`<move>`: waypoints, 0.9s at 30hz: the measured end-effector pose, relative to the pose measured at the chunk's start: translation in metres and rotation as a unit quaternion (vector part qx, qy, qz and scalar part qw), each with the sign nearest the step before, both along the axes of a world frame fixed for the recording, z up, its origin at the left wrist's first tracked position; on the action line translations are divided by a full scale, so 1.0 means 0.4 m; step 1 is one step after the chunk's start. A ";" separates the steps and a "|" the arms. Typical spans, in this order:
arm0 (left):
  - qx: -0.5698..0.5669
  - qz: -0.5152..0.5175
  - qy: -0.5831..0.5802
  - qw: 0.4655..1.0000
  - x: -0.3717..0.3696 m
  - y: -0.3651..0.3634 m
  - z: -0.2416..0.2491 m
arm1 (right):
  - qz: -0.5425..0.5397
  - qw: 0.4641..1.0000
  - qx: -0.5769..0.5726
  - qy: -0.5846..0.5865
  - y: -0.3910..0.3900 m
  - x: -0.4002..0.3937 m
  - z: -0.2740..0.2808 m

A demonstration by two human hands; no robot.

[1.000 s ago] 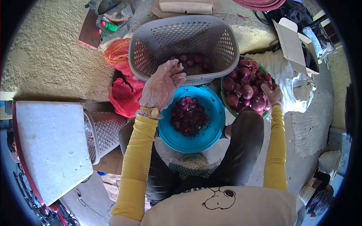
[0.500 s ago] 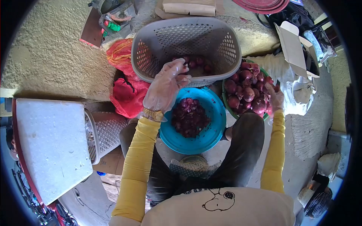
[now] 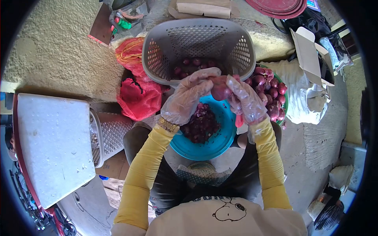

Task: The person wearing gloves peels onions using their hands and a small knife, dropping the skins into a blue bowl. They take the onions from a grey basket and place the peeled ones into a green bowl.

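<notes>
**Holding a round red-purple onion (image 3: 221, 91) over a round blue plastic basin (image 3: 226, 137)**

With the basin as the clock's centre, the onion sits at one o'clock, raised above its far rim, between the hands. The left hand (image 3: 184, 99), in a clear plastic glove with a gold-coloured watch (image 3: 169, 125) at its wrist, comes in from eleven o'clock, its fingers curled narrow and their tips on the onion. The right hand (image 3: 251, 101), gloved likewise, meets it from two o'clock, its fingers bent round the other side of the onion. A slim pinkish-red piece (image 3: 239, 120) juts out below the right hand; I cannot tell what it belongs to. Yellow fabric sleeves (image 3: 143, 179) cover both forearms.

Inside the basin lies a heap of dark purple pieces (image 3: 201, 128). At twelve o'clock stands a deep grey-brown perforated plastic basket (image 3: 197, 35), with small purple onions (image 3: 197, 61) on its floor. At two o'clock a green-rimmed tub (image 3: 286, 107) holds many larger red onions (image 3: 272, 93), with a crumpled white sack (image 3: 305, 106) just beyond it. A bright red mesh bag (image 3: 138, 104) slumps at ten o'clock, and a flat white foam-like slab (image 3: 53, 145) lies well out toward nine.
</notes>
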State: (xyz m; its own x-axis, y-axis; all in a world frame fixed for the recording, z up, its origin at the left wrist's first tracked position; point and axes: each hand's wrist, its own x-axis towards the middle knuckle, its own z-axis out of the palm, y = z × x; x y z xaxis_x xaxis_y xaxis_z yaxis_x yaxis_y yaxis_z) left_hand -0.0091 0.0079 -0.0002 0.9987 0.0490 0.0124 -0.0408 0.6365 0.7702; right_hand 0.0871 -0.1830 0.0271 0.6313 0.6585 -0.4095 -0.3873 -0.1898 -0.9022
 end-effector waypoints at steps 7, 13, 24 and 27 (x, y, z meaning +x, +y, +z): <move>0.048 0.016 -0.034 0.998 -0.015 0.055 -0.042 | -0.040 0.999 0.011 0.000 0.033 -0.014 0.002; 0.227 0.040 0.030 0.973 -0.026 0.001 0.001 | -0.023 0.999 0.027 -0.015 0.046 -0.021 -0.016; 0.196 0.040 0.044 0.979 -0.024 0.020 0.001 | -0.068 0.992 0.080 -0.074 0.062 -0.010 -0.066; 0.210 0.035 0.048 0.976 -0.023 0.027 0.002 | -0.070 0.994 0.071 -0.050 0.049 0.001 -0.057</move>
